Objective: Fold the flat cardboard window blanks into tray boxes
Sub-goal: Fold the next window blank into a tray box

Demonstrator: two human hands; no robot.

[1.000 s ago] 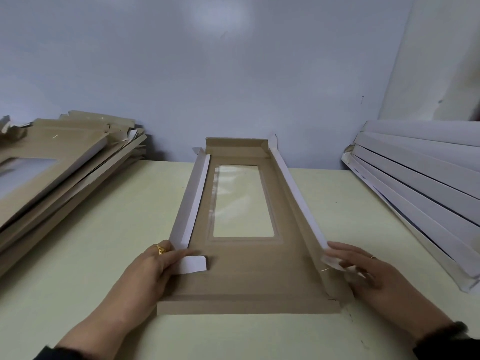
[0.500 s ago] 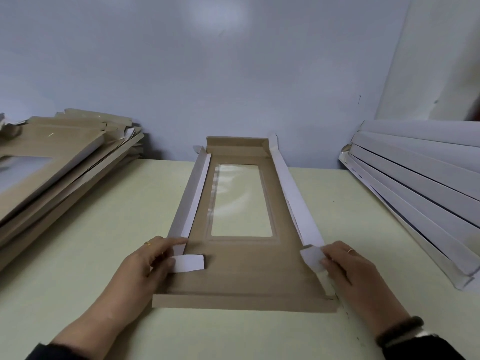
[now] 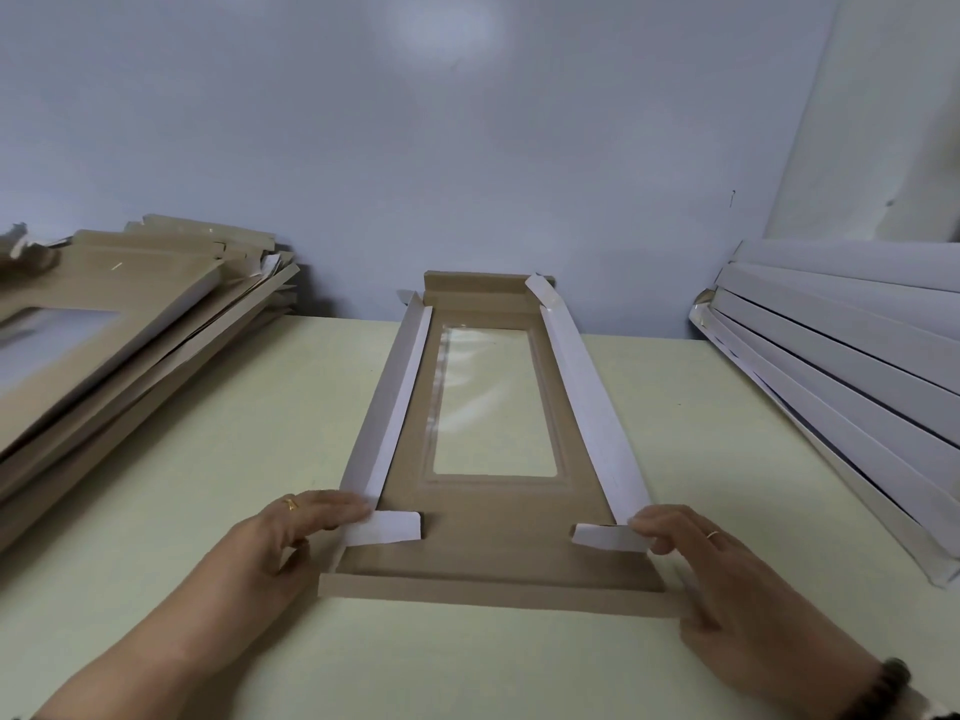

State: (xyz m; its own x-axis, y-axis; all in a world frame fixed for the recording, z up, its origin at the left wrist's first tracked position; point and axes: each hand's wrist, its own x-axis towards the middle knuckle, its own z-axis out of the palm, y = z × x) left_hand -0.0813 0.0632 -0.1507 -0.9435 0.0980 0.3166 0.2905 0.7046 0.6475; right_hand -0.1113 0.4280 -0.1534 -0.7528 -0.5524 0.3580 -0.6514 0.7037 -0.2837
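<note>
While the window blank lies lengthwise in the middle of the pale desk with both long side walls raised, the left hand has its grip on the near left corner tab, fingers pressing it inward. The right hand pinches the near right corner tab likewise. Flat brown blanks are heaped at far left, white folded trays stacked at right.
</note>
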